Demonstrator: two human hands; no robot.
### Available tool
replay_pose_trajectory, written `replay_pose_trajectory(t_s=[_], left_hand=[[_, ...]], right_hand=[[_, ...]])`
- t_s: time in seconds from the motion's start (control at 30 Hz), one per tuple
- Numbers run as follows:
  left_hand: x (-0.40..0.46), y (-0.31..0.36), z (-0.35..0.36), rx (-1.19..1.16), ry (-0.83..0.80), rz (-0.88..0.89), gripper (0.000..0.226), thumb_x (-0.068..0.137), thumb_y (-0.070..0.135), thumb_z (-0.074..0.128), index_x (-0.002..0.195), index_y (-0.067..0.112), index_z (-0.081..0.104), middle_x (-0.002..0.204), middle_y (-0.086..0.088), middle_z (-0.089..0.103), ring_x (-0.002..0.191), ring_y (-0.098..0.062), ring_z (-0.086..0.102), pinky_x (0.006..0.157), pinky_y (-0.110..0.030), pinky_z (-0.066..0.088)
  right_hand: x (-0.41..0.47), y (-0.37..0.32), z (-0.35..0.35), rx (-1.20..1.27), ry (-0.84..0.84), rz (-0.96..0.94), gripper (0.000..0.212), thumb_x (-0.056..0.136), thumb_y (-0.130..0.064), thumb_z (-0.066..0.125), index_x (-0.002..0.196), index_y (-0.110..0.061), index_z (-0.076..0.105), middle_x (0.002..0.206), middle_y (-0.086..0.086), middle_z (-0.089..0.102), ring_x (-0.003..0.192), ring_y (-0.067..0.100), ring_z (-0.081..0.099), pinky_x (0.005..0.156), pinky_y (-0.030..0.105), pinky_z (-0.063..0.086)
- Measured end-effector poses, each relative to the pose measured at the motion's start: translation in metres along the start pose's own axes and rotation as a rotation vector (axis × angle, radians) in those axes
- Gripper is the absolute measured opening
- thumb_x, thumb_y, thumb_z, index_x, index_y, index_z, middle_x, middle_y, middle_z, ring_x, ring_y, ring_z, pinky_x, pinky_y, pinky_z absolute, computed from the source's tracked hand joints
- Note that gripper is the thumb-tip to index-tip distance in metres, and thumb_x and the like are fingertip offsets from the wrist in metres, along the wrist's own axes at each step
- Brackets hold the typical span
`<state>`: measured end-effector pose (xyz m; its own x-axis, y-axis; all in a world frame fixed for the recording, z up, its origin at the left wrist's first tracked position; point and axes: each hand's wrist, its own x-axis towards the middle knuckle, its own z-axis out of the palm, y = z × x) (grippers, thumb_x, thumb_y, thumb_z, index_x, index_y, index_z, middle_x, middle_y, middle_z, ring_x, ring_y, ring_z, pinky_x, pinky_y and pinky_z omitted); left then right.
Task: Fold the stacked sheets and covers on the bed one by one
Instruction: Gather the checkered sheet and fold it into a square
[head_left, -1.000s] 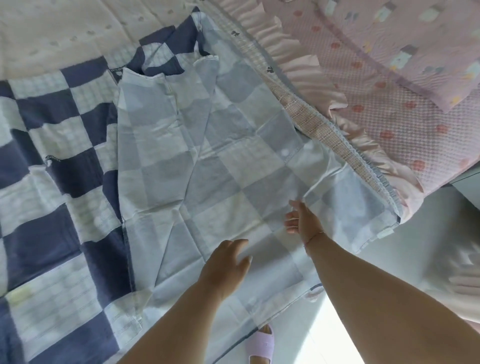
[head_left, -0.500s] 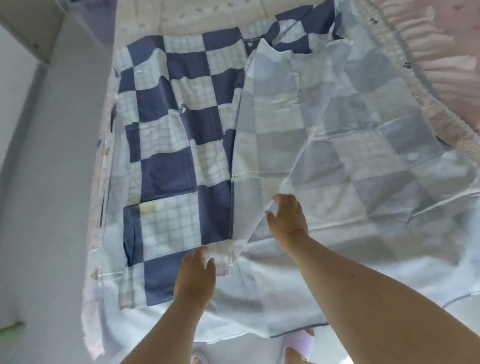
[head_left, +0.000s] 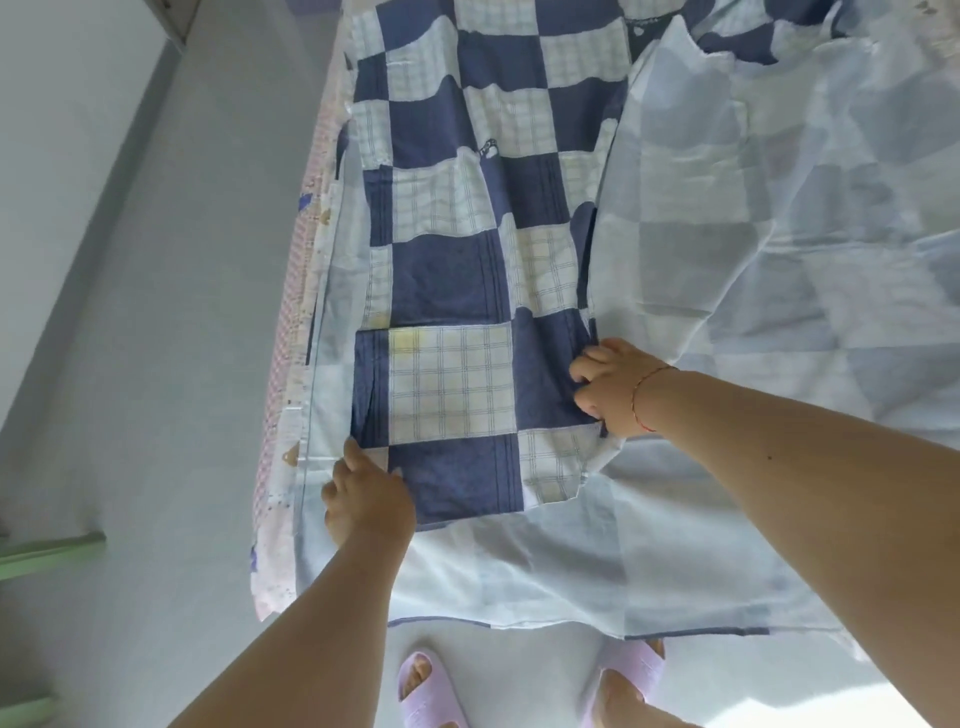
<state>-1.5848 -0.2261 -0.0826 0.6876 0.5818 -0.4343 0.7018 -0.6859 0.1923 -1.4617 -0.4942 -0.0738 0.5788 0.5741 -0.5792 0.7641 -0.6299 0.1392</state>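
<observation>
Checked cover spread on the bed, printed navy-and-white face up on the left half; long axis runs away from the person, near end at the bed's foot edge, far end out of frame at top. Right half has pale reverse side folded over onto it, fold edge running lengthwise down the middle

Near hem hangs over the bed edge toward the floor, above two lilac slippers

Left hand at the near-left corner of the printed panel, fingers curled, gripping the cloth edge there. Right hand at the lower end of the fold edge, fingers curled, bunching cloth in a pinch; red thread round that wrist

Pink patterned sheet shows as a strip under the cover along the bed's left side
</observation>
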Motion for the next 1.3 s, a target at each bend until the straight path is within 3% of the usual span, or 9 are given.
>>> replay_pose_trajectory(t_s=[0.2, 0.4, 0.57, 0.67, 0.8, 0.9, 1.07, 1.2, 1.3], left_hand=[[0.011, -0.009, -0.016, 0.029, 0.011, 0.028, 0.044, 0.096, 0.017, 0.049, 0.139, 0.015, 0.04, 0.132, -0.016, 0.047, 0.121, -0.034, 0.046, 0.098, -0.044, 0.042], [0.007, -0.026, -0.016, 0.086, -0.022, 0.162, 0.051, 0.096, 0.023, 0.051, 0.143, 0.03, 0.032, 0.133, -0.011, 0.046, 0.119, -0.031, 0.046, 0.096, -0.042, 0.042], [0.01, -0.037, -0.016, -0.048, -0.099, 0.219, 0.068, 0.094, 0.003, 0.044, 0.145, 0.044, 0.024, 0.117, -0.007, 0.047, 0.08, -0.019, 0.054, 0.065, -0.032, 0.046], [0.013, -0.044, -0.017, -0.089, -0.127, 0.24, 0.074, 0.088, -0.008, 0.035, 0.143, 0.042, 0.03, 0.106, -0.003, 0.05, 0.077, -0.02, 0.055, 0.057, -0.031, 0.045], [0.013, -0.055, -0.021, -0.113, -0.114, 0.291, 0.066, 0.089, -0.01, 0.034, 0.135, 0.036, 0.043, 0.103, -0.001, 0.053, 0.08, -0.021, 0.057, 0.057, -0.029, 0.042], [0.013, -0.067, -0.026, -0.104, -0.098, 0.302, 0.056, 0.088, -0.011, 0.036, 0.126, 0.026, 0.055, 0.113, -0.003, 0.058, 0.091, -0.02, 0.054, 0.073, -0.027, 0.04], [0.013, -0.079, -0.042, -0.143, -0.072, 0.239, 0.053, 0.09, -0.008, 0.037, 0.13, 0.02, 0.059, 0.133, 0.0, 0.056, 0.118, -0.021, 0.051, 0.095, -0.026, 0.039], [0.003, -0.089, -0.056, -0.177, -0.108, 0.206, 0.056, 0.091, -0.008, 0.035, 0.133, 0.021, 0.057, 0.135, -0.002, 0.056, 0.103, -0.015, 0.05, 0.082, -0.021, 0.035], [-0.006, -0.099, -0.064, -0.162, -0.138, 0.222, 0.057, 0.09, -0.005, 0.036, 0.135, 0.025, 0.056, 0.134, -0.002, 0.057, 0.1, -0.016, 0.05, 0.082, -0.023, 0.037]], right_hand=[[0.0, -0.009, 0.0, -0.012, -0.125, -0.001, 0.025, 0.086, -0.035, 0.047, 0.106, -0.032, 0.062, 0.102, -0.009, 0.047, 0.108, 0.017, 0.038, 0.102, 0.033, 0.029], [0.0, -0.031, -0.01, 0.291, -0.284, 0.044, 0.049, 0.094, -0.06, 0.022, 0.092, -0.028, 0.059, 0.1, -0.003, 0.059, 0.106, 0.021, 0.049, 0.098, 0.036, 0.035], [0.006, -0.043, -0.007, 0.434, -0.238, 0.153, 0.072, 0.093, -0.06, 0.019, 0.053, -0.023, 0.066, 0.088, -0.003, 0.062, 0.094, 0.013, 0.051, 0.088, 0.033, 0.038], [0.001, -0.046, -0.001, 0.302, -0.192, 0.079, 0.069, 0.098, -0.053, 0.016, 0.059, -0.02, 0.062, 0.078, -0.003, 0.058, 0.094, 0.014, 0.05, 0.094, 0.035, 0.036], [-0.012, -0.048, 0.007, 0.12, -0.128, 0.029, 0.056, 0.1, -0.051, 0.011, 0.083, -0.024, 0.057, 0.078, -0.004, 0.061, 0.087, 0.019, 0.052, 0.103, 0.035, 0.027], [-0.023, -0.049, 0.008, 0.173, -0.071, 0.079, 0.057, 0.1, -0.051, 0.012, 0.091, -0.023, 0.061, 0.087, -0.003, 0.065, 0.089, 0.019, 0.05, 0.092, 0.029, 0.036], [-0.038, -0.063, -0.007, 0.384, -0.059, 0.244, 0.061, 0.099, -0.052, 0.012, 0.083, -0.014, 0.056, 0.069, 0.001, 0.056, 0.066, 0.017, 0.054, 0.068, 0.03, 0.043], [-0.056, -0.082, -0.013, 0.488, -0.084, 0.301, 0.059, 0.1, -0.052, 0.012, 0.076, -0.014, 0.05, 0.077, 0.004, 0.06, 0.08, 0.02, 0.061, 0.079, 0.032, 0.046], [-0.072, -0.092, -0.019, 0.575, -0.071, 0.348, 0.049, 0.101, -0.047, 0.014, 0.067, -0.024, 0.041, 0.071, -0.002, 0.053, 0.072, 0.013, 0.054, 0.08, 0.03, 0.044]])
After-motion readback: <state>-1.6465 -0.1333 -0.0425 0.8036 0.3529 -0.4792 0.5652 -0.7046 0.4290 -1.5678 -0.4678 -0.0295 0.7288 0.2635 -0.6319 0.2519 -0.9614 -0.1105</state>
